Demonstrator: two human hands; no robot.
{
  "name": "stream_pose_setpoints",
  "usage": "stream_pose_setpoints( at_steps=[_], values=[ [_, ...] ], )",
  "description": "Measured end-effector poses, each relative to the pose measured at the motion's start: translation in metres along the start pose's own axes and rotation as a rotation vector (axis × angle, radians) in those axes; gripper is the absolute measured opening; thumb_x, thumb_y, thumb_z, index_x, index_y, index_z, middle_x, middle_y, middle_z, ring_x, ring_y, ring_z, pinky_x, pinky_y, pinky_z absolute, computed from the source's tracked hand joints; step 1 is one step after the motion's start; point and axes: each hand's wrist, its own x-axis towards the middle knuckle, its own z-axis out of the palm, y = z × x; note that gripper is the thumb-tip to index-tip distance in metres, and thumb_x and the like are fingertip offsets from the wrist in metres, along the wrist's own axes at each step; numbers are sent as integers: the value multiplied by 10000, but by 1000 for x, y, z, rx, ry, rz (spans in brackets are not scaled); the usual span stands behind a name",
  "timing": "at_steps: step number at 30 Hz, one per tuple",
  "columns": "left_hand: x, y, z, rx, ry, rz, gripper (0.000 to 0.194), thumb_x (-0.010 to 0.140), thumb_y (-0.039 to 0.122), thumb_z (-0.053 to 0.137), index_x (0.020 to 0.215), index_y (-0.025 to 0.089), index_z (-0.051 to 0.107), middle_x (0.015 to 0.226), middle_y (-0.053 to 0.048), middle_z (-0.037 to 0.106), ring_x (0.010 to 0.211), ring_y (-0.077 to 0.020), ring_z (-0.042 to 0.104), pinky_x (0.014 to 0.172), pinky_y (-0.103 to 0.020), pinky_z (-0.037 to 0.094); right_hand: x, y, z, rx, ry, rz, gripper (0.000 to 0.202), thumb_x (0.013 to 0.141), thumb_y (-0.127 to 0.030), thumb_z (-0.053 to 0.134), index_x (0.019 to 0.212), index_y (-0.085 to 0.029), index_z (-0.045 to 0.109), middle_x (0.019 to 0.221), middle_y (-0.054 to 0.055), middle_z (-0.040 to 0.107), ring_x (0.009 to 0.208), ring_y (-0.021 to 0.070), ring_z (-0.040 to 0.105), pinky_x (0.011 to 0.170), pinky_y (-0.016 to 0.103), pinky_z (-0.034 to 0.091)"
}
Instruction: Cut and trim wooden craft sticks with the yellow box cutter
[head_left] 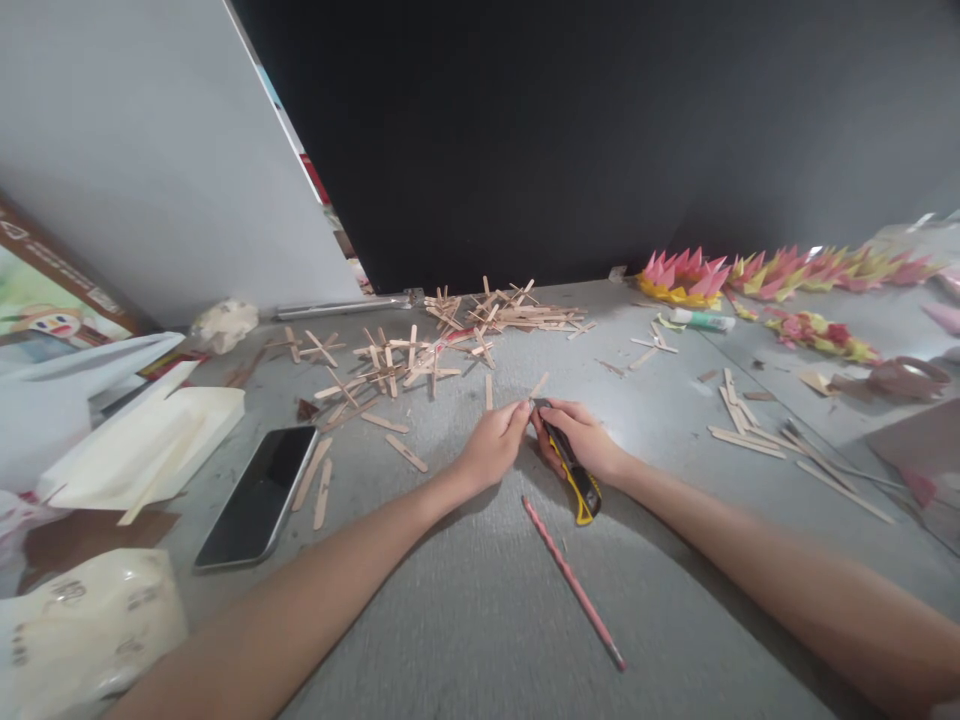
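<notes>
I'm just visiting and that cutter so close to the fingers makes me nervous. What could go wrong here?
1. The right hand grips a yellow-and-black utility knife whose tip sits right against the left hand, which pinches a flat wooden craft stick; a slip might nick those fingers.
2. The pink pencil lies on the grey floor just under the forearms and could roll if nudged.
3. The black smartphone lies close to the left arm, so an elbow could knock it.

Grey work surface (480,600). Landmark: pink pencil (574,585), lying flat near centre. Left of it, a dark phone (259,495). Beyond it, scattered wooden craft sticks (420,360). Far right beyond it, pink-yellow paper flowers (780,272) and a glue stick (703,320).
</notes>
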Motion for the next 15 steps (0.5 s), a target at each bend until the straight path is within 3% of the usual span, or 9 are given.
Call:
stream_pose_setpoints(
  at_steps=[5,15],
  values=[
    [-1,-5,1,-63,-18,-43,543,1063,608,307,684,228,386,616,24,398,598,-151,389,585,-298,313,-1,1,-1,-69,-29,4,327,1001,-475,512,772,-240,524,447,-50,554,343,123,459,370,233,360],
    [2,-13,4,-165,11,-45,576,1054,674,311,678,237,323,621,39,314,578,-140,311,558,-299,255,1,2,1,-76,-16,23,285,996,-467,516,816,-246,528,450,-62,555,342,125,475,367,230,362]
  ],
)
